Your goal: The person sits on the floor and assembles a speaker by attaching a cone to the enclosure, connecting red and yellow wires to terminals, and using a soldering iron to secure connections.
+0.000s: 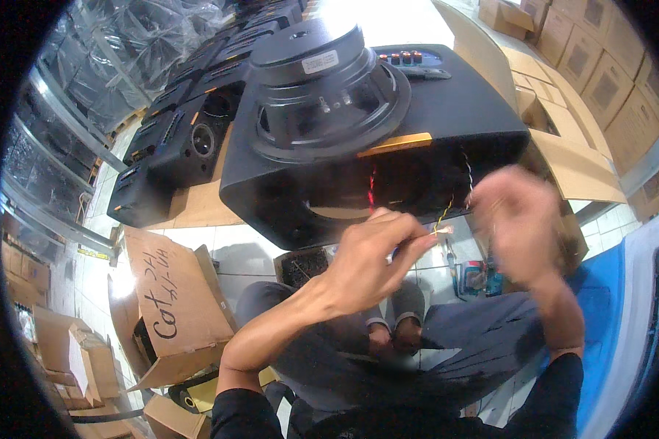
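Speaker box (476, 110), broad and black, lies before a seated worker, its open side toward the worker's knees and thin twisted wires trailing out. The left hand (370, 252) is in front of the opening, below the near upper edge, thumb and forefinger pinched together on the yellow-and-black wire (447, 208) close to its bared end. That wire runs steeply from the fingertips, upward and slightly right, into the box. The right hand (520, 227), blurred, is half curled below the box's right near corner, fingertips beside the white-and-black wire (467, 172); from where I stand, I cannot tell whether they grip it. The white-and-black wire hangs nearly upright, above and to the right of the left hand, and the right hand is plainly the nearer to it. A red wire (372, 186) drops toward the left hand, its lower end hidden. On top, toward the left, a round speaker (307, 95) rests magnet up, an orange strip (395, 144) beside its rim along the near edge. A cardboard carton (176, 293) stands at the worker's left.
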Motion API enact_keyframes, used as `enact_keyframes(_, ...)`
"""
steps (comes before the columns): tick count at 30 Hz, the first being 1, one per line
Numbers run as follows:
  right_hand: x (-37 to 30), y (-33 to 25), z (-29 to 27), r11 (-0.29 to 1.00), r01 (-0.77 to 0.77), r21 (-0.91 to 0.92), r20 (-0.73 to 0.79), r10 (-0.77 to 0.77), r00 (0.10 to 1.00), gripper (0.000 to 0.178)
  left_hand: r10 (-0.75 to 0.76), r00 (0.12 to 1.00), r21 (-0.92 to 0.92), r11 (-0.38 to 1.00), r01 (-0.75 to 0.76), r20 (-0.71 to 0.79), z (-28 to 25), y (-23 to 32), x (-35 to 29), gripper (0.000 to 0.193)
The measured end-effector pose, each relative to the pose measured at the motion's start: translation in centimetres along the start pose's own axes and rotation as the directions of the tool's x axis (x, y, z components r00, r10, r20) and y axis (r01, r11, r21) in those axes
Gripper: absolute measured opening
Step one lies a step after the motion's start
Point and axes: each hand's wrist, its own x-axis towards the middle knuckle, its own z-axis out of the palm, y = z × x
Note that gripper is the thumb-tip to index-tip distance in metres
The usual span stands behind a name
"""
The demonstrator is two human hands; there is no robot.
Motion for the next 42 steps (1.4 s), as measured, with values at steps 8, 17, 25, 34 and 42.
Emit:
enact_keyframes(8,-2.3,6.3,1.7,0.982,0.06,-0.18,0.473,0.033,0.88,0.022,-0.222,0.974,-0.182,0.961,0.21,-0.049,0.8,-0.7,-0.9,0.017)
enact_keyframes(17,-4.0,6.6,7.3,0.99,0.124,0.066,0.51,-0.14,0.849,0.037,-0.351,0.936,-0.325,0.89,0.321,-0.037,0.4,-2.1,-1.9,0.028)
enact_keyframes(25,-2.1,5.6,5.1,0.906,0.028,0.423,0.3,-0.169,0.939,0.03,-0.317,0.942,-0.259,0.906,0.336,0.114,1.5,-1.5,-1.7,0.024)
enact_keyframes(34,-1.7,6.5,4.8,0.906,-0.072,0.418,0.266,-0.046,0.963,0.01,-0.369,0.928,-0.393,0.848,0.355,0.042,2.1,-1.5,-2.0,0.027)
enact_keyframes(42,-0.8,6.2,2.9,0.919,-0.013,0.395,0.451,-0.181,0.874,0.01,-0.023,0.978,-0.227,0.971,0.071,0.206,1.0,-2.0,-2.1,0.059)
